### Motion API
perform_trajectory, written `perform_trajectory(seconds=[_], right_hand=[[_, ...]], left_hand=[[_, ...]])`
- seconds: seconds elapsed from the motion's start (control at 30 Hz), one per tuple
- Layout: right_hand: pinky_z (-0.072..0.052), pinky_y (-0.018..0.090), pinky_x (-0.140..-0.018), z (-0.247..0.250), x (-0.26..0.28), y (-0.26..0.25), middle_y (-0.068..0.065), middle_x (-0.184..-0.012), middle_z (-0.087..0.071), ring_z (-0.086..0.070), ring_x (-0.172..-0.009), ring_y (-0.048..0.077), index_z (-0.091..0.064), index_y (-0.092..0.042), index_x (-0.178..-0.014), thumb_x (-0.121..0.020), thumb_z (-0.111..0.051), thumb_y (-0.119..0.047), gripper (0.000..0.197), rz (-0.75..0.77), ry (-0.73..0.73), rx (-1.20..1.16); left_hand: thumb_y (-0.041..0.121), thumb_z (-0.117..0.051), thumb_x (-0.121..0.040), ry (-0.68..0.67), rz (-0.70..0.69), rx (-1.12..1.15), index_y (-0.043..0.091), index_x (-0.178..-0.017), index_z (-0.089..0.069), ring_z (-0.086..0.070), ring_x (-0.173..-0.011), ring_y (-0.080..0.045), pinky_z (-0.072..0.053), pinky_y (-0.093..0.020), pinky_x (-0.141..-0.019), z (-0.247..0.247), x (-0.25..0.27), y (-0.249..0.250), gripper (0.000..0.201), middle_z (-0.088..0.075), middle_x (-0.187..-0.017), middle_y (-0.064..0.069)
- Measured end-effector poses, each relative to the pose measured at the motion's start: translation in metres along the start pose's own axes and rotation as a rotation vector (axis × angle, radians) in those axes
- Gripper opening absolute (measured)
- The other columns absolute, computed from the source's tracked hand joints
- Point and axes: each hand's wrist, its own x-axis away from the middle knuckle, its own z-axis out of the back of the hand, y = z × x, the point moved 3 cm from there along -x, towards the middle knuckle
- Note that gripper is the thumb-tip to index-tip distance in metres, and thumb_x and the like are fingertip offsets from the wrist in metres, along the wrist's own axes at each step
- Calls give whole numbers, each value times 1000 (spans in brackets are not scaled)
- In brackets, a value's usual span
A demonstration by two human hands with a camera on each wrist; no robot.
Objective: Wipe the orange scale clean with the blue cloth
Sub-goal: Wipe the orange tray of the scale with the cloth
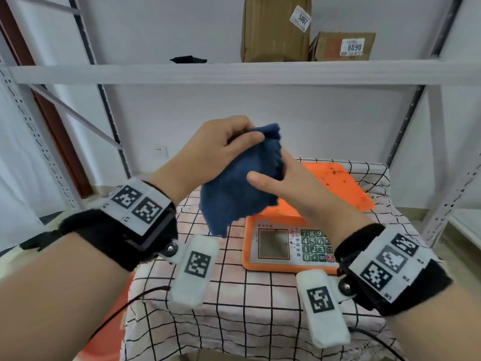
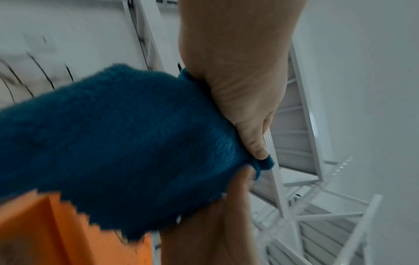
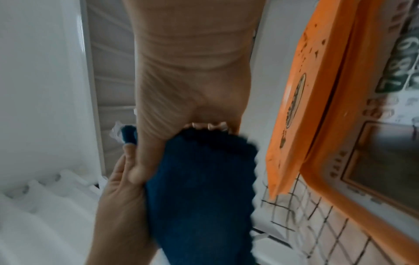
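Note:
Both hands hold the blue cloth (image 1: 234,196) up in the air above the table. My left hand (image 1: 244,136) pinches its upper edge between thumb and fingers. My right hand (image 1: 263,175) grips the cloth's right side, thumb on the front and fingers curled behind. The orange scale (image 1: 341,183) sits on the table below and to the right of the cloth, with dark specks on its platform and its keypad (image 1: 313,243) facing me. In the left wrist view my left hand (image 2: 254,152) clamps the cloth (image 2: 124,143). In the right wrist view my right hand (image 3: 208,129) curls over the cloth (image 3: 199,197) beside the scale (image 3: 306,107).
A checked tablecloth (image 1: 234,295) covers the small table. Metal shelving (image 1: 234,71) stands behind it, with two cardboard boxes (image 1: 276,27) and a black object (image 1: 188,59) on the upper shelf. Shelf uprights (image 1: 406,121) flank the table on both sides.

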Motion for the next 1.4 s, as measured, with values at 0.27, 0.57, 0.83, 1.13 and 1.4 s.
perform_trajectory(seconds=[0.27, 0.57, 0.83, 1.13, 1.4], right_hand=[[-53, 34, -71, 47, 5, 28, 4, -84, -72, -67, -75, 14, -66, -11, -87, -88, -63, -29, 19, -85, 342, 22], [-49, 16, -57, 122, 36, 27, -13, -83, -58, -58, -71, -4, -52, -20, -103, -85, -65, -12, 24, -76, 736, 121], [-33, 34, -59, 135, 43, 47, 15, -78, -51, -53, -76, 35, -56, -9, -93, -86, -46, -11, 12, -154, 653, 1293], [-37, 31, -62, 126, 38, 78, 16, -95, -63, -57, -89, 36, -60, -6, -97, -86, -50, -21, 22, -245, 546, 1218], [-30, 29, -58, 136, 43, 72, -6, -63, -47, -44, -64, 15, -40, -31, -56, -83, -58, -15, 36, -237, 453, 912]], left_hand=[[29, -58, -93, -36, 74, -2, 10, -91, -65, -48, -61, -2, -36, -10, -64, -76, -25, -26, 21, -62, -83, 4], [40, -58, -86, 116, 356, -136, 11, -110, -61, -48, -114, -26, -33, -32, -96, -107, 15, -78, 37, -58, -117, -10], [51, -50, -91, 49, 610, -65, 4, -136, -37, -39, -127, -33, -31, -42, -105, -130, 35, -72, 67, -42, -138, -16], [21, -38, -97, 125, 671, -5, 6, -136, -40, -50, -116, -29, -33, -30, -81, -127, 39, -74, 41, -54, -129, -15], [9, -36, -94, 120, 649, -5, 6, -136, -41, -51, -103, -27, -37, -31, -79, -124, 42, -81, 42, -57, -116, -11]])
